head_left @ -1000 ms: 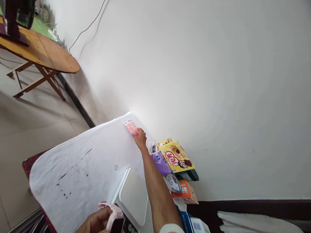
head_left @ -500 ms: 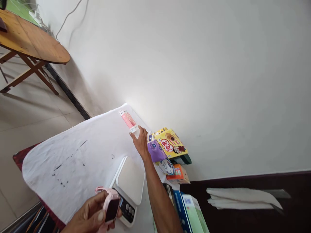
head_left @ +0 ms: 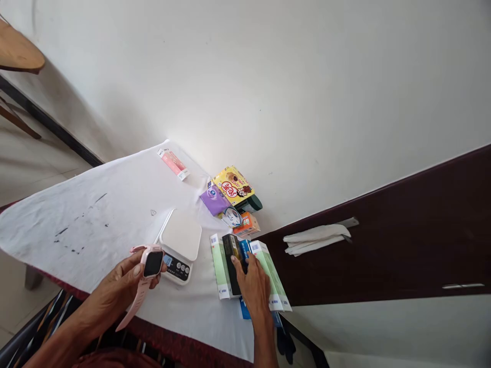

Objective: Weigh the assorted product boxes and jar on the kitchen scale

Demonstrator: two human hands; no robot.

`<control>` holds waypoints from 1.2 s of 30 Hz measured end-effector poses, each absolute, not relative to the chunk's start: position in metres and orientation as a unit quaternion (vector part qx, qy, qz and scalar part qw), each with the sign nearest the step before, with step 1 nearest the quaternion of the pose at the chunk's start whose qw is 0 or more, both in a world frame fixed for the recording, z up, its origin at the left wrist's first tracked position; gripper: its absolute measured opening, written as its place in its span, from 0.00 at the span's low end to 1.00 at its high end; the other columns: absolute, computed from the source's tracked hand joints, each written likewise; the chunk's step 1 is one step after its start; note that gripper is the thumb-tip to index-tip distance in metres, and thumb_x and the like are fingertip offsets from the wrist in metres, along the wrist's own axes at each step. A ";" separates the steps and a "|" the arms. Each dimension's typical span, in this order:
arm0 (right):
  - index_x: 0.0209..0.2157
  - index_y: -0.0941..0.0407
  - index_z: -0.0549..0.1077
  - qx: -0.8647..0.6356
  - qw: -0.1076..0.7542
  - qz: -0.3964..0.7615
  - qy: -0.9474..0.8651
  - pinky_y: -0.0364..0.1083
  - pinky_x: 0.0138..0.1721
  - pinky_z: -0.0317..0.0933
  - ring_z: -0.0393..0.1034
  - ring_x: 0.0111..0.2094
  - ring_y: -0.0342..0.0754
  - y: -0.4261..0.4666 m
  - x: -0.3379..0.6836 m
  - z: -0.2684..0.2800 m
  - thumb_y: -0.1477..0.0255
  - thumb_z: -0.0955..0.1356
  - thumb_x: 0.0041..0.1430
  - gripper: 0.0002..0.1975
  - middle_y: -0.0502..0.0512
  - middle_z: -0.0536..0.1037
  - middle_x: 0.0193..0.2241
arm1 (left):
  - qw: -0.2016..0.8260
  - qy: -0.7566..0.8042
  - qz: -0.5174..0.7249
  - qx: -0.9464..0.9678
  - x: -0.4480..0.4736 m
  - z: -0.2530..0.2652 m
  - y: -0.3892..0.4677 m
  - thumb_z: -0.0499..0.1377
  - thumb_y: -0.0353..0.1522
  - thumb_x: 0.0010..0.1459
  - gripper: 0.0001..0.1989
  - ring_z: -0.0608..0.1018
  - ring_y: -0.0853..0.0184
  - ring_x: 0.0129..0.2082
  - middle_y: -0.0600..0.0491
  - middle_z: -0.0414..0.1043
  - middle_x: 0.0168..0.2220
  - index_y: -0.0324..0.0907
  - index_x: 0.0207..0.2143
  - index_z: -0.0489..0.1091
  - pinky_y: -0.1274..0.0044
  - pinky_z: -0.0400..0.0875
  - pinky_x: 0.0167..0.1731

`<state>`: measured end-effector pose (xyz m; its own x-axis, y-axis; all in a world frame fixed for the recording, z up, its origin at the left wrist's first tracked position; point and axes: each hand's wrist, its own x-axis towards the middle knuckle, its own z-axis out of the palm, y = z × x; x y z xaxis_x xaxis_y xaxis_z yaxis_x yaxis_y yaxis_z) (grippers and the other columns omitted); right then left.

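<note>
My left hand [head_left: 125, 278] is closed on a pink smartwatch [head_left: 153, 264], its dark screen facing up and its strap hanging down. The watch is held just beside a white digital scale [head_left: 182, 237] with a lit display. Over a row of boxes on the right, my right hand [head_left: 253, 286] has thumb and forefinger apart. Its thumb lies at a black box [head_left: 230, 248], and the fingers reach a blue box [head_left: 244, 247]; a firm hold does not show. Green-and-white boxes [head_left: 220, 268] flank them, the right one [head_left: 274, 281] partly behind my hand.
A pink-and-white box [head_left: 174, 163] lies near the far corner of the white cloth [head_left: 115, 204]. Along the wall stand a yellow box [head_left: 233, 185], a purple pack [head_left: 215, 200], a dark green container [head_left: 251, 203] and an orange box [head_left: 247, 225]. A folded white cloth [head_left: 316, 239] hangs at right.
My right hand has let go of the pink-and-white box and come back to the row of boxes. My left hand still holds the watch. The view has shifted rightward.
</note>
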<state>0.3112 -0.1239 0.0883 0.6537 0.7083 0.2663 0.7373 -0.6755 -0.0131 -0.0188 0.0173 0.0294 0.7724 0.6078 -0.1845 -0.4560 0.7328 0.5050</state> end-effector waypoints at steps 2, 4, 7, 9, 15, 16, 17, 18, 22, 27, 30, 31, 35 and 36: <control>0.60 0.64 0.71 -0.909 0.076 -0.102 -0.397 0.59 0.56 0.64 0.72 0.57 0.68 -0.126 0.309 0.082 0.49 0.62 0.66 0.36 0.73 0.78 0.54 | 0.914 0.172 0.295 0.220 -0.019 0.031 0.017 0.74 0.49 0.49 0.23 0.72 0.66 0.36 0.51 0.76 0.41 0.46 0.44 0.83 0.77 0.69 0.40; 0.61 0.66 0.71 -0.908 0.096 -0.095 -0.396 0.59 0.57 0.64 0.71 0.59 0.69 -0.124 0.308 0.077 0.52 0.64 0.64 0.36 0.74 0.76 0.57 | 0.914 0.172 0.298 0.216 -0.019 0.033 0.016 0.75 0.49 0.49 0.23 0.72 0.67 0.36 0.51 0.76 0.40 0.45 0.43 0.84 0.77 0.68 0.40; 0.59 0.67 0.72 -0.900 0.134 -0.090 -0.405 0.60 0.58 0.64 0.72 0.58 0.69 -0.117 0.309 0.075 0.57 0.66 0.61 0.33 0.74 0.77 0.56 | 0.913 0.168 0.307 0.208 -0.018 0.035 0.016 0.75 0.48 0.49 0.23 0.72 0.66 0.36 0.51 0.77 0.40 0.46 0.44 0.84 0.76 0.68 0.40; 0.57 0.65 0.74 -0.885 0.170 -0.106 -0.420 0.61 0.57 0.65 0.73 0.56 0.68 -0.109 0.306 0.077 0.57 0.67 0.60 0.31 0.73 0.78 0.53 | 0.914 0.158 0.311 0.208 -0.017 0.035 0.016 0.75 0.47 0.50 0.23 0.72 0.66 0.36 0.50 0.78 0.41 0.45 0.44 0.84 0.76 0.68 0.41; 0.58 0.58 0.73 -0.792 0.254 -0.088 -0.548 0.58 0.56 0.67 0.73 0.54 0.61 -0.054 0.256 0.089 0.62 0.68 0.63 0.24 0.65 0.79 0.52 | 0.916 0.134 0.317 0.204 -0.017 0.031 0.015 0.73 0.46 0.54 0.21 0.73 0.67 0.36 0.50 0.80 0.41 0.45 0.47 0.83 0.77 0.68 0.40; 0.58 0.57 0.73 -0.778 0.255 -0.068 -0.571 0.58 0.56 0.67 0.73 0.54 0.60 -0.044 0.246 0.088 0.64 0.68 0.64 0.23 0.64 0.79 0.52 | 0.916 0.128 0.320 0.203 -0.017 0.032 0.015 0.73 0.45 0.54 0.21 0.73 0.67 0.36 0.50 0.80 0.41 0.45 0.46 0.83 0.77 0.68 0.40; 0.59 0.56 0.72 -0.766 0.254 -0.053 -0.587 0.57 0.56 0.67 0.73 0.54 0.59 -0.035 0.236 0.086 0.65 0.69 0.64 0.23 0.63 0.79 0.51 | 0.916 0.122 0.324 0.204 -0.017 0.033 0.015 0.73 0.45 0.54 0.20 0.73 0.67 0.36 0.50 0.80 0.40 0.45 0.45 0.83 0.77 0.68 0.40; 0.59 0.56 0.72 -0.759 0.254 -0.045 -0.598 0.57 0.57 0.67 0.72 0.54 0.59 -0.028 0.228 0.083 0.66 0.69 0.64 0.22 0.62 0.78 0.51 | 0.915 0.115 0.327 0.205 -0.016 0.035 0.015 0.73 0.45 0.54 0.19 0.73 0.67 0.36 0.50 0.80 0.40 0.44 0.44 0.83 0.77 0.68 0.40; 0.59 0.55 0.72 -0.748 0.251 -0.042 -0.614 0.60 0.57 0.67 0.71 0.55 0.60 -0.016 0.217 0.074 0.67 0.69 0.66 0.21 0.62 0.78 0.51 | 0.917 0.087 0.331 0.204 -0.017 0.042 0.015 0.73 0.44 0.55 0.18 0.73 0.68 0.35 0.50 0.79 0.39 0.42 0.42 0.84 0.78 0.69 0.39; 0.60 0.56 0.71 -0.743 0.267 -0.047 -0.612 0.62 0.59 0.66 0.70 0.57 0.60 -0.022 0.233 0.091 0.56 0.70 0.66 0.26 0.64 0.76 0.55 | 0.926 0.078 0.321 0.185 -0.017 0.043 0.015 0.73 0.43 0.56 0.17 0.75 0.68 0.36 0.51 0.78 0.40 0.41 0.42 0.84 0.79 0.70 0.39; 0.59 0.55 0.72 -0.753 0.278 -0.075 -0.591 0.63 0.57 0.68 0.71 0.57 0.60 -0.030 0.242 0.109 0.53 0.68 0.68 0.27 0.65 0.76 0.55 | 0.927 0.072 0.319 0.183 -0.017 0.042 0.014 0.72 0.42 0.56 0.16 0.76 0.68 0.36 0.51 0.78 0.39 0.41 0.42 0.84 0.80 0.71 0.39; 0.58 0.55 0.72 -0.755 0.279 -0.083 -0.587 0.63 0.56 0.68 0.71 0.57 0.60 -0.032 0.243 0.113 0.52 0.67 0.69 0.26 0.64 0.76 0.55 | 0.927 0.073 0.319 0.182 -0.017 0.041 0.013 0.72 0.42 0.56 0.16 0.76 0.69 0.35 0.51 0.78 0.39 0.41 0.42 0.84 0.80 0.71 0.39; 0.58 0.55 0.72 -0.758 0.276 -0.094 -0.583 0.62 0.57 0.68 0.71 0.57 0.60 -0.037 0.239 0.114 0.53 0.67 0.69 0.25 0.64 0.77 0.55 | 0.926 0.080 0.318 0.187 -0.016 0.040 0.014 0.73 0.43 0.56 0.18 0.75 0.69 0.34 0.51 0.78 0.39 0.42 0.44 0.83 0.80 0.70 0.38; 0.58 0.55 0.72 -0.758 0.270 -0.086 -0.587 0.61 0.58 0.67 0.70 0.57 0.60 -0.037 0.237 0.109 0.53 0.68 0.68 0.26 0.64 0.77 0.55 | 0.926 0.082 0.317 0.190 -0.016 0.040 0.014 0.73 0.43 0.56 0.18 0.75 0.69 0.35 0.51 0.78 0.39 0.41 0.43 0.83 0.80 0.70 0.38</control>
<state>0.2368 -0.0369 0.1094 0.2964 0.8438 0.4474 0.9367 -0.1654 -0.3086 -0.0161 0.0142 0.0401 0.7858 0.6178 -0.0306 -0.5554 0.7266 0.4044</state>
